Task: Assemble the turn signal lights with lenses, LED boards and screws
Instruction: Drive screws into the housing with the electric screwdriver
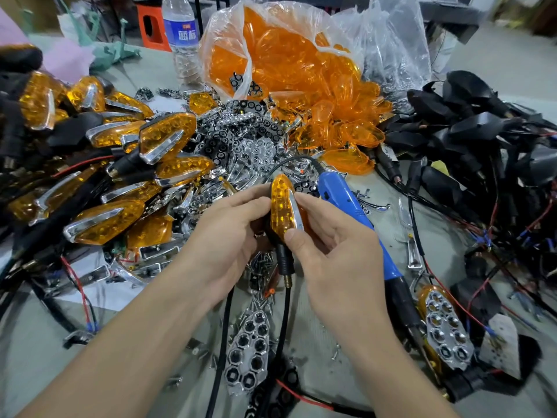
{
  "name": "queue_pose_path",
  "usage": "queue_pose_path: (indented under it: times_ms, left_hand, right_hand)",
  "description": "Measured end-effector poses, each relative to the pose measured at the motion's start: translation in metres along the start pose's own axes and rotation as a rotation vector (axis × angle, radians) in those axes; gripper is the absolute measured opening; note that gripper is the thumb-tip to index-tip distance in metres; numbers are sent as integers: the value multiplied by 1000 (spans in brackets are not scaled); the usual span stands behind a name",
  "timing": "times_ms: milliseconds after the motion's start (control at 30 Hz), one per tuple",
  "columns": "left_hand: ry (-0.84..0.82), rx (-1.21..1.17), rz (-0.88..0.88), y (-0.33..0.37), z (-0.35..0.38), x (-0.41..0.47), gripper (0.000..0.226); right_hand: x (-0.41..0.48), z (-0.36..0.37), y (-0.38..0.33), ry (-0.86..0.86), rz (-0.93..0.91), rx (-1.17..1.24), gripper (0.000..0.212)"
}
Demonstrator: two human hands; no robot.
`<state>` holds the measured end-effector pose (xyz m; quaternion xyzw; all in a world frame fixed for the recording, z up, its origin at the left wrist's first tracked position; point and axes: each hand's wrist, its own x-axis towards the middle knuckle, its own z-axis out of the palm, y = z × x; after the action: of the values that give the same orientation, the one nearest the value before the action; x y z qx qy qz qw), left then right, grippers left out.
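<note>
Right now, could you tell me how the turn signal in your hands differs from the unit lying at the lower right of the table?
The held turn signal is upright between the left hand and right hand; the lower-right unit lies flat on the table. The held one shows a closed amber lens with chrome trim; the other shows its bare chrome reflector cells. Both have amber plastic.

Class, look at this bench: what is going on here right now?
A person holds one amber turn signal light upright between both hands, left hand and right hand pinching its sides. Finished lights pile up at left, loose orange lenses spill from a bag behind, black housings lie at right, and a blue electric screwdriver rests on the table.
</note>
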<state>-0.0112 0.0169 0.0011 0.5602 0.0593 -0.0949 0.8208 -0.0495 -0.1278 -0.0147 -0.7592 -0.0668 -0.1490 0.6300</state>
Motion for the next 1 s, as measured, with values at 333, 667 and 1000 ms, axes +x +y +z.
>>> queue_pose_path:
  times_ms: [333,667,1000]
  left_hand:
    - [-3,-94,37,3,-4,2,25]
    - [-46,-42,64,6,-8,0,43]
    - [-69,-126,54,1,0,5,35]
  right_hand:
    - [-2,-4,-3,-24,-12,-60,50]
    - [-5,-6,-8,-15,0,-100,54]
    - [-3,-5,-11,73,-39,-50,65]
